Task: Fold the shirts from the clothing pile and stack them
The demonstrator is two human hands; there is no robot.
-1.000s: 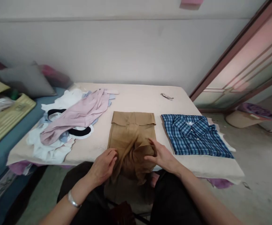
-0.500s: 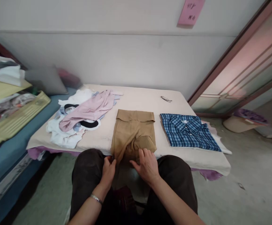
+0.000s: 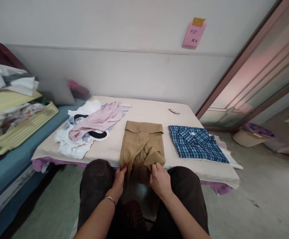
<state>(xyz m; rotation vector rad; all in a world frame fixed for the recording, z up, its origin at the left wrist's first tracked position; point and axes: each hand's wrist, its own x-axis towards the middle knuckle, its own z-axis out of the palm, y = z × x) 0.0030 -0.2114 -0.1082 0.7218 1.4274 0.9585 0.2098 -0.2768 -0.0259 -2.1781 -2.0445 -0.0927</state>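
Note:
A tan-brown garment (image 3: pixel 144 139) lies in front of me on the cream-covered bench (image 3: pixel 144 103). Its top edge is a flat band, while its lower part is bunched and hangs over the front edge between my knees. My left hand (image 3: pixel 119 179) pinches the lower left edge of the cloth. At the lower right, my right hand (image 3: pixel 159 179) is closed on a bunched fold. The front of the hanging part is in shadow, and whether it is a pair of trousers I cannot tell.
Loose pink and white clothes (image 3: pixel 97 121) are heaped on the left. A folded blue plaid shirt (image 3: pixel 196 142) lies to the right, with eyeglasses (image 3: pixel 174 112) behind. An open yellow suitcase (image 3: pixel 22 122) stands on a blue bed (image 3: pixel 6 156). A bin (image 3: pixel 246 137) stands on the floor.
The right hand's fingers have closed further on the bunched fold. The left hand still pinches the left edge, and the view has tilted up a little.

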